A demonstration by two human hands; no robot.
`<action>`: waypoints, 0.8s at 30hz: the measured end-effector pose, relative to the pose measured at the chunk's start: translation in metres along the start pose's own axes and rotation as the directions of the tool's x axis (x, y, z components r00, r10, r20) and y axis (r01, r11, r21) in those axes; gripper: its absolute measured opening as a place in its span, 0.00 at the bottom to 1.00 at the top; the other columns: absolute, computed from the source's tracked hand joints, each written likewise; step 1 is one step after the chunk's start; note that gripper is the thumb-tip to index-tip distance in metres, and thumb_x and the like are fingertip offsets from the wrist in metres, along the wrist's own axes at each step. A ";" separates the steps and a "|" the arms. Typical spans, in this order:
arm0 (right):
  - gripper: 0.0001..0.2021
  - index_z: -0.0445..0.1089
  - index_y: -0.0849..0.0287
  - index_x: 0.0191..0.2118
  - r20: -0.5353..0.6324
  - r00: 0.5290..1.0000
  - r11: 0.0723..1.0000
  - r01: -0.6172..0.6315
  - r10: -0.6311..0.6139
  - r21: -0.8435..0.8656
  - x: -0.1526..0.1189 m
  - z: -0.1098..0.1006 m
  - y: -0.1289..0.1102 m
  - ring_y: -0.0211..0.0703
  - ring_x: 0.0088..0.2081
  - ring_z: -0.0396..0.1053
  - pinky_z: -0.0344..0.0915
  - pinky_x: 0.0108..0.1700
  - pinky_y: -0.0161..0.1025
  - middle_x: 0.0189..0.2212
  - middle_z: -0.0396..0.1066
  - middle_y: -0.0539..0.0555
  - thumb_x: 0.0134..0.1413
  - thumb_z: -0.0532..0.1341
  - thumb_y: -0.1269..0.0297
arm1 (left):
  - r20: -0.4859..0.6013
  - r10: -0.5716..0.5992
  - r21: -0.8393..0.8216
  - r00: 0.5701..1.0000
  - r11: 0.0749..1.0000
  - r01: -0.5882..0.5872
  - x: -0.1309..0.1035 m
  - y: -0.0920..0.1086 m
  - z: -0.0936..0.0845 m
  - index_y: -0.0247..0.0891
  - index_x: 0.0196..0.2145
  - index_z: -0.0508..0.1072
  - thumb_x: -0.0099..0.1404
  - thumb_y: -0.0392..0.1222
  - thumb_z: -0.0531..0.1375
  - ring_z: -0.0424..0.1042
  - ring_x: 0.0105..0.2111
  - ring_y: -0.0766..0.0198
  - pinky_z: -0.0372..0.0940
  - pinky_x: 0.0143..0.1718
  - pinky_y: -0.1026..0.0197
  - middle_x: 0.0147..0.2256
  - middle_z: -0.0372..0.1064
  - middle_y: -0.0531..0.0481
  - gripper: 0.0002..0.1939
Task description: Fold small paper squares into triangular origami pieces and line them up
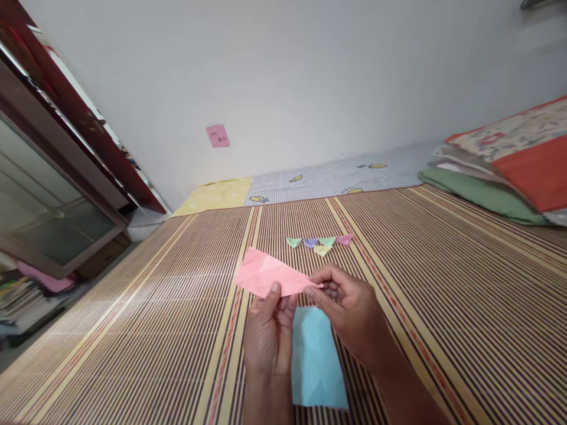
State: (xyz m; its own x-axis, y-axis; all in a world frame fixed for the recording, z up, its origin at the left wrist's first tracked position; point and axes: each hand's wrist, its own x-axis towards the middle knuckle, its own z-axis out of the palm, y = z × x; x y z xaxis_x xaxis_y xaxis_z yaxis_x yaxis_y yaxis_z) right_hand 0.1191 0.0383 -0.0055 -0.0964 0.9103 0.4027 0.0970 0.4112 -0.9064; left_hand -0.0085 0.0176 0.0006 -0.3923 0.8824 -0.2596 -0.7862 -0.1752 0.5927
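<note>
A sheet of pink paper (266, 271), folded to a slanting shape with a pointed right end, is held up between both hands. My left hand (271, 330) grips its lower edge, thumb on top and fingers beneath. At the pointed tip, my right hand (345, 298) pinches the paper between thumb and fingers. Below the hands a creased light-blue paper (318, 360) lies on the striped mat, partly covered by my left wrist. Beyond them sit several small folded paper triangles, among them a green one (293, 242), a purple one (310, 242), a yellow one (323, 251) and a pink one (345, 239).
The striped mat (168, 330) spreads under everything, with a patterned cloth (328, 177) along the wall. Folded bedding (500, 171) is stacked at the right. A pink note (217, 136) is stuck on the wall. A glass-fronted cabinet (48, 200) stands at the left.
</note>
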 end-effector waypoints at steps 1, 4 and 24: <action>0.03 0.72 0.57 0.34 -0.015 1.000 1.000 0.000 0.000 -0.004 0.000 0.001 0.001 0.40 0.31 0.74 0.70 0.34 0.36 0.29 0.74 0.49 0.58 0.64 0.65 | -0.011 -0.004 -0.005 1.000 1.000 0.004 0.001 0.000 0.000 0.30 0.35 0.76 0.66 0.21 0.57 0.78 0.24 0.68 0.76 0.28 0.67 0.28 0.77 0.47 0.10; 0.04 0.72 0.57 0.33 -0.057 0.998 1.000 0.004 -0.006 -0.023 -0.001 0.004 0.003 0.40 0.29 0.74 0.70 0.33 0.36 0.28 0.74 0.49 0.58 0.65 0.65 | -0.040 -0.006 -0.028 0.999 1.000 0.005 0.001 -0.001 0.000 0.30 0.33 0.75 0.66 0.20 0.57 0.77 0.24 0.68 0.76 0.27 0.67 0.27 0.77 0.47 0.11; 0.06 0.72 0.54 0.43 -0.008 0.987 0.986 0.162 -0.162 0.041 0.002 -0.020 -0.002 0.45 0.45 0.75 0.73 0.46 0.43 0.43 0.75 0.54 0.66 0.58 0.68 | 0.106 -0.038 0.129 0.994 0.991 0.024 -0.007 -0.008 -0.001 0.33 0.37 0.80 0.52 0.30 0.73 0.81 0.42 0.53 0.77 0.44 0.57 0.36 0.82 0.43 0.13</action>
State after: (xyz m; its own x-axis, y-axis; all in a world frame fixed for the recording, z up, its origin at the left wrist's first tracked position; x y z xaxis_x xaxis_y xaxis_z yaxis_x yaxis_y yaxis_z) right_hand 0.1389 0.0401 -0.0008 -0.1025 0.8321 0.5450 0.0395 0.5509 -0.8336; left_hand 0.0004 0.0123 -0.0028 -0.3089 0.9300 -0.1995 -0.7275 -0.0959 0.6793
